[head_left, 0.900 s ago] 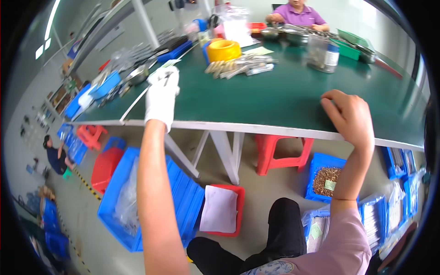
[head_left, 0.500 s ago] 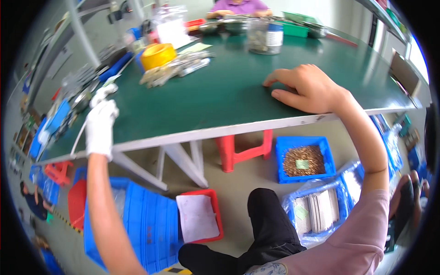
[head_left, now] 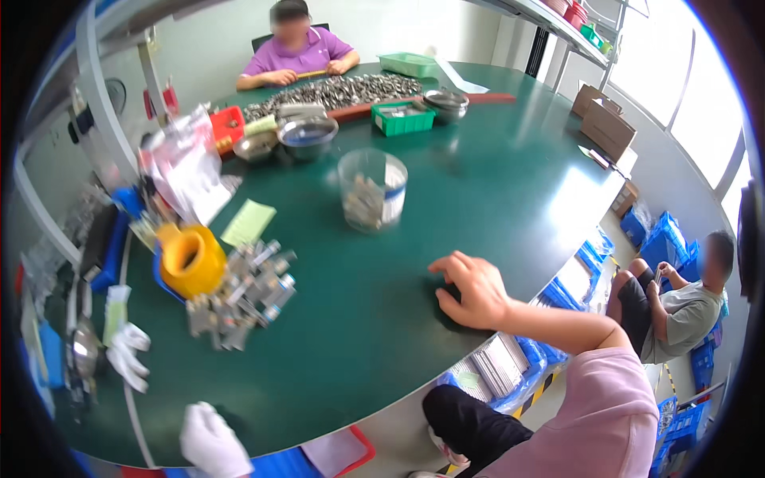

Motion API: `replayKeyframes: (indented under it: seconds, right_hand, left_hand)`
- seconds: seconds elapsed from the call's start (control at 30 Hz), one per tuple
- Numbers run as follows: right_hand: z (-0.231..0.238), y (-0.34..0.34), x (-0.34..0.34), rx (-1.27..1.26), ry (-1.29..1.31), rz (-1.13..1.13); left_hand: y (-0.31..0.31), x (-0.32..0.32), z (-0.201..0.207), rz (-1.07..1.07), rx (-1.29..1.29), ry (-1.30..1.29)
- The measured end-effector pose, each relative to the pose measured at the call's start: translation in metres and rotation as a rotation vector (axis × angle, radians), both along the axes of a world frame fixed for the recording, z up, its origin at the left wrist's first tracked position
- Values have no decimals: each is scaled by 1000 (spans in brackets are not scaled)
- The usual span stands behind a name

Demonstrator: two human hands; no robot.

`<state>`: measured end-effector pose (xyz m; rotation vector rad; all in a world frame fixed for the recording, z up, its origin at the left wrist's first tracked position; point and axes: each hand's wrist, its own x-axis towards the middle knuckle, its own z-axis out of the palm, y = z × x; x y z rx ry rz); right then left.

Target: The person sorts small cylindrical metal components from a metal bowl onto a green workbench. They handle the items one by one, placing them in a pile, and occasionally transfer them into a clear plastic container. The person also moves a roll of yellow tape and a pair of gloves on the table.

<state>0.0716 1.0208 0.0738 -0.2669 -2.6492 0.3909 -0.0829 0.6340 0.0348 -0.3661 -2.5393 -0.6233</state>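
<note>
My left hand (head_left: 211, 442), in a white glove, is at the near left edge of the table; its fingers are blurred and partly hidden, so I cannot tell their shape. Beyond it a loose white glove (head_left: 127, 356) lies on the green tabletop (head_left: 358, 342). My bare right hand (head_left: 472, 293) rests on the table near its front edge, thumb and fingers apart and bent, holding nothing. Between the hands, farther in, lies a pile of small clear and metallic pieces (head_left: 247, 295) beside a yellow tape roll (head_left: 191, 260). A clear tub (head_left: 370, 191) stands ahead, partly filled.
A person in purple (head_left: 295, 52) sits across the table behind a heap of metal parts (head_left: 351, 94). Steel bowls (head_left: 307, 137) and a green basket (head_left: 402, 118) stand there. Another person (head_left: 685, 299) sits at the right. Blue crates (head_left: 526, 362) are below the table edge.
The view has tipped up, showing more of the far table. My left hand has come away from the loose glove toward the near edge; my right hand still rests on the table.
</note>
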Motion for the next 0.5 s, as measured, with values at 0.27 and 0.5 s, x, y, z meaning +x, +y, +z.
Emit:
replayKeyframes:
  seconds: [0.27,0.5]
  right_hand:
    - [-11,-4,-9,-132,-61,-135]
    - [-7,-2,-19,-90,-193,-147]
  left_hand:
    - [12,-5,19,289,-164,-368]
    - [42,-18,10,571,-129,-301]
